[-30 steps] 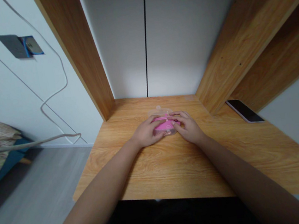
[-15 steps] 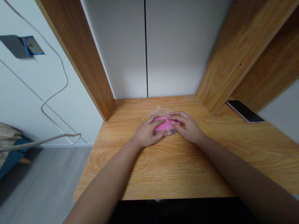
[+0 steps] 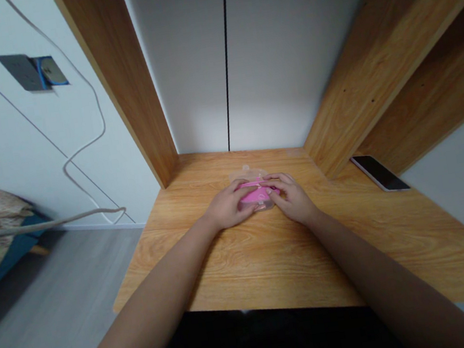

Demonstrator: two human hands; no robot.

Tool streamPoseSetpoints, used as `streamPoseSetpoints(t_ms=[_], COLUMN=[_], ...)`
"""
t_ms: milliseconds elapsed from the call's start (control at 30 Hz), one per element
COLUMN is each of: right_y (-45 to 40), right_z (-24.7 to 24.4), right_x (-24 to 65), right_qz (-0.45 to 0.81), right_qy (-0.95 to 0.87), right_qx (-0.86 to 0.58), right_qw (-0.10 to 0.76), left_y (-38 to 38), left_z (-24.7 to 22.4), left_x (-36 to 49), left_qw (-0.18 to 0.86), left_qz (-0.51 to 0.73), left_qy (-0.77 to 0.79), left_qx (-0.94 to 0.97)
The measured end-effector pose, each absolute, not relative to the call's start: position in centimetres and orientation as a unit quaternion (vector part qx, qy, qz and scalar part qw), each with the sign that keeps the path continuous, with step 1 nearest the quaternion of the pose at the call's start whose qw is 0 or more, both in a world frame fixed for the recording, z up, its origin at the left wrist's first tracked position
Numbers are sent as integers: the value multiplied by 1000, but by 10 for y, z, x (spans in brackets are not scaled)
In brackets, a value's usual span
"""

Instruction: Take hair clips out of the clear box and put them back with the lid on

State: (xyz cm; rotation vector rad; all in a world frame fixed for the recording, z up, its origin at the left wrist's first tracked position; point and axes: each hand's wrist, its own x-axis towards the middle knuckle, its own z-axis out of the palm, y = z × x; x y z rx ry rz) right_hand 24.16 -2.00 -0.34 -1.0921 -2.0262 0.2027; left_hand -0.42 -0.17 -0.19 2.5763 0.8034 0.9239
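On the wooden desk, a flat bright-pink thing [image 3: 254,195] lies at a clear plastic case [image 3: 246,174]; its kind is too small to tell. The clear case shows beyond the pink thing and also at its near edge, with small tabs. My left hand [image 3: 229,207] curls round the left side, fingers along the far edge and thumb at the near edge. From the right, my right hand [image 3: 292,198] grips the other side, its fingers bent over the far edge and its thumb near the front. My fingers hide both ends of the pink thing.
A phone [image 3: 380,173] lies on the desk [image 3: 263,268] at the right, beside a wooden upright. Wooden panels and a pale wall [image 3: 269,75] bound the desk's back. A white cable [image 3: 100,109] hangs at the left, near a wall socket [image 3: 25,71].
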Motion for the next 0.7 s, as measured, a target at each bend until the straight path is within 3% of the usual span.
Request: streamPoseSetpoints(t_ms=[700], right_y=[-21], right_z=[-2], right_x=[240], right_qz=[79], right_qy=[-802], right_qx=[-432], right_qw=[405], left_y=[-1], left_z=[-1], left_x=[-4], left_qw=[141], left_qz=[322], left_qy=[272], left_qx=[896])
